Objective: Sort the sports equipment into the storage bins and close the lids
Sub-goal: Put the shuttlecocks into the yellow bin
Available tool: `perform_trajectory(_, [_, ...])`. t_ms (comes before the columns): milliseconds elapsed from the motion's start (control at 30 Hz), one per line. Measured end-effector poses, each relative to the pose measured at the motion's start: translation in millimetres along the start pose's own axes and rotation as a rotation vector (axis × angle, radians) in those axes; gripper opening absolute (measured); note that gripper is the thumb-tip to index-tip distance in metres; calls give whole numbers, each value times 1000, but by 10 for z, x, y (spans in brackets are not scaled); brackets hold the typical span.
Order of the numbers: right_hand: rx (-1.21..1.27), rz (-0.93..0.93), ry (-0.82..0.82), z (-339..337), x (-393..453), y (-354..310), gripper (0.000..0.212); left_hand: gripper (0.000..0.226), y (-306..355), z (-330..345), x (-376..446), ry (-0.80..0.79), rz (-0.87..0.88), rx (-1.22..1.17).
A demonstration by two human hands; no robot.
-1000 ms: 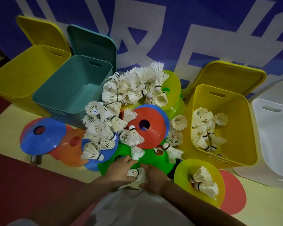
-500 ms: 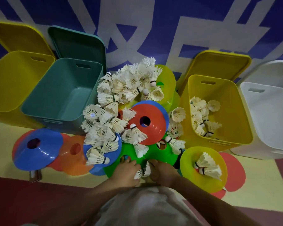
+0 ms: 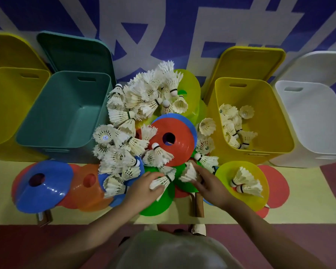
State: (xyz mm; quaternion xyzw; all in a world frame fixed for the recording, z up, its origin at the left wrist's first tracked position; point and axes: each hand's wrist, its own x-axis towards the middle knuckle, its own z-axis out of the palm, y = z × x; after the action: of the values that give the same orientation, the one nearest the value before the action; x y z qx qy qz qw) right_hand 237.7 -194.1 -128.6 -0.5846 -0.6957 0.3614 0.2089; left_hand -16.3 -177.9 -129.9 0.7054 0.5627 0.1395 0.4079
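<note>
Now both hands have come up off the floor just in front of the person's knees and apart from each other, the left hand grasping a shuttlecock and the right hand curled round another shuttlecock, both held over the green cone. Judging by the few already lying in the yellow bin, that bin is the likely destination, while the big heap of shuttlecocks still waits on the floor and every lid stands open.

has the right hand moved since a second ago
Yes. The right hand has gone forward from the green cone's near edge toward the red cone, gripping a shuttlecock.
</note>
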Motion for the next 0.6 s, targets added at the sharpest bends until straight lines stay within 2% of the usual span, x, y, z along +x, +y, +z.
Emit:
perform_trajectory(167, [198, -32, 190, -558, 3, -256, 54, 47, 400, -121, 186, 78, 105, -181])
perform_trajectory(300, [102, -7, 341, -1021, 38, -170, 56, 29, 780, -119, 433, 52, 147, -225])
perform_trajectory(433, [-38, 146, 501, -1536, 136, 246, 58, 31, 1093, -42, 630, 42, 172, -223])
perform_trajectory(533, [-118, 342, 412, -1843, 342, 625, 56, 32, 1291, 49, 746, 47, 170, -235])
perform_trajectory(600, [-173, 368, 288, -1923, 523, 846, 56, 32, 1404, 140, 811, 65, 148, -255])
